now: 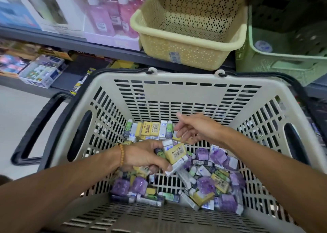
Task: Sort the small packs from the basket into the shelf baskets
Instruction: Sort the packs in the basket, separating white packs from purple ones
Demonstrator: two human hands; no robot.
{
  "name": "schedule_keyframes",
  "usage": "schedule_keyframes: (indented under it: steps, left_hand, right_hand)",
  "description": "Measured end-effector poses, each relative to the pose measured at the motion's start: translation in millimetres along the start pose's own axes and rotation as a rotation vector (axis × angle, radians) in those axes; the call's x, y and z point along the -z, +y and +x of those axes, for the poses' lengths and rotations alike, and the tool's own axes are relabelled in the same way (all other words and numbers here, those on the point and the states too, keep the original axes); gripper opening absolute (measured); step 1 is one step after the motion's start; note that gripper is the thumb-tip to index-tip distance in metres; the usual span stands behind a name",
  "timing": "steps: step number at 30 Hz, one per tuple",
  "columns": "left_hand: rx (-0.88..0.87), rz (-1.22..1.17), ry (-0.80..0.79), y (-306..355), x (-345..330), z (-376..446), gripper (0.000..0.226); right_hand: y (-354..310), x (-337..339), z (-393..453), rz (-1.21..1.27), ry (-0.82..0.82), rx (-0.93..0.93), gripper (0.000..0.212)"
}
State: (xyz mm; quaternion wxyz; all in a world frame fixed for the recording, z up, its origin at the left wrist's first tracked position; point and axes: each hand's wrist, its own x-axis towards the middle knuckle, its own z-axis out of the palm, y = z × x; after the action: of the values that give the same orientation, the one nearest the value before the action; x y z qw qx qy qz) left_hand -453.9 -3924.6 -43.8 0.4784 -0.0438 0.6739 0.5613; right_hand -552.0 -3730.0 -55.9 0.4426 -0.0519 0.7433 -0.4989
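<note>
My left hand (146,157) is clamped on a bunch of small packs (174,156), a yellow one on top with white and green ones under it, fingers curled beneath the stack. A bead bracelet (121,154) sits on that wrist. My right hand (192,127) hangs just beyond and right of the left, fingers loosely bent and pointing down at a row of upright packs (150,129); I cannot tell whether it touches or holds any. Both hands are inside the shopping basket (185,91). More loose packs (212,179), purple, yellow, white, lie on its floor below and right of the hands. Beyond the hands, on the shelf, a cream shelf basket (187,54); right of it a green shelf basket (265,63).
</note>
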Motion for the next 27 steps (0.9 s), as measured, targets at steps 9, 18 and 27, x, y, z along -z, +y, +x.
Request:
schedule_keyframes:
  steps: [9, 18, 27]
  left_hand:
    - [-0.009, -0.246, 0.211, 6.8, 0.0, -10.2, 0.039]
    - [0.001, -0.247, 0.344, 10.6, 14.6, -31.5, 0.046]
    - [0.021, -0.419, 0.385, 19.6, 16.1, -13.6, 0.044]
  right_hand:
    - [-13.2, 1.4, -25.7, -0.084, -0.203, -0.001, 0.013]
    - [8.3, -6.5, 18.4, -0.29, 0.224, -0.107, 0.02]
    - [-7.1, -9.0, -1.8, 0.051, -0.003, 0.07, 0.024]
